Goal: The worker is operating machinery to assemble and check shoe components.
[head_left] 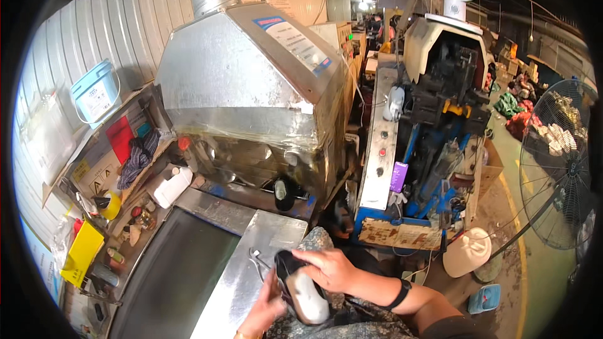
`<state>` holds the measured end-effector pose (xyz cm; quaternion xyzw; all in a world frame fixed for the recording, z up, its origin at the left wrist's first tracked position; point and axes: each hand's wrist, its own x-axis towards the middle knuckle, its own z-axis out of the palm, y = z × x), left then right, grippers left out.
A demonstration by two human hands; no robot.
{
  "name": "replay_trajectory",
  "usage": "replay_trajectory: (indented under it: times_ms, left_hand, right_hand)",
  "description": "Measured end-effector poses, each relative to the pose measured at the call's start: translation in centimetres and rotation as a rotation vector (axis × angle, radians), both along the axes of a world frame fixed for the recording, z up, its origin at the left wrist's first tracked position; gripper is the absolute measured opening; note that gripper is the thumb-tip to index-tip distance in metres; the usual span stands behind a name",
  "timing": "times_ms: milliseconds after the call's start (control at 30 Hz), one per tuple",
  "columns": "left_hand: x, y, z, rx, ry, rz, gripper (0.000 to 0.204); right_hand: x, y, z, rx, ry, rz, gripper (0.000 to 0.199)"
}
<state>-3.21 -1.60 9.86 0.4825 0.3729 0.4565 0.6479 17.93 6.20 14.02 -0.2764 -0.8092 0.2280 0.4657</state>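
Factory clutter surrounds a metal hood (251, 81); below it, both hands grip a black shoe (301, 285), right hand (330, 270) over the top, left hand (267, 307) beneath, sole upward, work seemingly unfinished.

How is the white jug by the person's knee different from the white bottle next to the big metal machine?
The jug sits low on the floor at the right; the bottle lies tilted on the cluttered bench at the left. The jug looks round and fat with a handle on top; the bottle looks slimmer and boxier. Both are white plastic, and neither hand touches them.
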Motion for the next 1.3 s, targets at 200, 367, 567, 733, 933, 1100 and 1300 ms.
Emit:
replay_trajectory:
  times_ms: [200,367,567,733,933,1100,1300]
  left_hand:
    - [6.0,4.2,-2.6,-0.318,-0.162,0.238,0.039]
    - [8.0,4.4,-1.5,-0.409,-0.216,0.177,0.037]
    - [9.2,2.8,-3.5,0.735,0.693,0.584,0.032]
    - [6.0,6.0,-7.3,0.296,0.566,0.470,0.041]
    - [3.2,6.9,-8.9,-0.106,0.035,0.243,0.035]
    - [2.8,7.0,-10.2,-0.162,0.006,0.247,0.032]
    - [3.2,8.8,-11.4,0.011,0.299,0.201,0.034]
  right_hand:
    - [2.5,-3.6,-3.7,-0.056,-0.223,0.013,0.037]
    - [4.8,-2.8,-0.6,-0.251,-0.355,0.114,0.035]
    - [5.2,-4.4,-13.3,-0.607,-0.064,-0.107,0.037]
    - [5.3,-3.7,-15.4,-0.602,-0.137,-0.196,0.020]
    - [2.0,-3.6,-18.5,-1.498,0.259,-0.143,0.054]
    - [1.5,-2.8,-15.0,-1.214,-0.149,-0.099,0.052]
    - [-0.4,-1.0,-11.3,-0.179,-0.877,-0.213,0.028]
